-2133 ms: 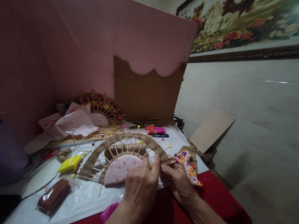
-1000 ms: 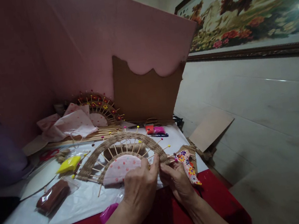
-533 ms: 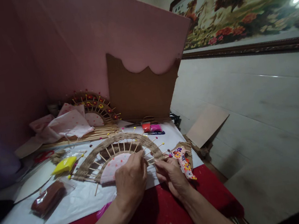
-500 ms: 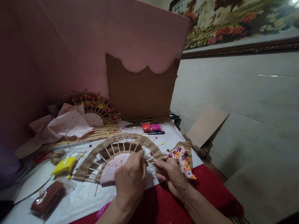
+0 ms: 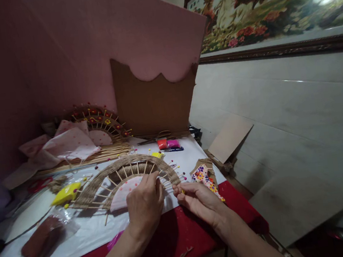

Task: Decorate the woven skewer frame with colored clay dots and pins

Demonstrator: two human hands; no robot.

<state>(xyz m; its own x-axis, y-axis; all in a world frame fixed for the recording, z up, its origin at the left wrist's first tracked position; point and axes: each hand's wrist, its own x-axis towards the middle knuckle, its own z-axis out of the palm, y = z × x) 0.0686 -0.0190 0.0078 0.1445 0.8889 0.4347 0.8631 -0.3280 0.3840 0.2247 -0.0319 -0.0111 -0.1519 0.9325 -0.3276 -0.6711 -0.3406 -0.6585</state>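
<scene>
A half-round fan (image 5: pixel 102 179) of thin wooden sticks, woven with brown twine, lies before me. Small coloured balls tip its sticks, and a pale pink dotted cloth (image 5: pixel 125 193) covers its inner half-circle. My left hand (image 5: pixel 146 199) is closed on the fan's sticks near the right side of that cloth; its fingertips are partly hidden. At the fan's lower right end, my right hand (image 5: pixel 201 200) pinches a small yellow ball (image 5: pixel 183 192) beside the woven rim. A flower-patterned piece (image 5: pixel 205 176) on cardboard lies just beyond the right hand.
A similar decorated fan (image 5: pixel 104 120) stands at the back left, behind bundled sticks (image 5: pixel 83 160) and dotted cloth (image 5: pixel 69 146). Yellow (image 5: pixel 66 193) and brown (image 5: pixel 42 241) clay packets lie left. Scissors (image 5: pixel 156 137) and red and pink packets (image 5: pixel 169 143) sit by the upright cardboard (image 5: pixel 156 105).
The view has shifted slightly, moving the scene left. My right hand has turned more palm-up at the fan's right end, and a yellow ball now shows at its fingers. My left hand stays on the fan.
</scene>
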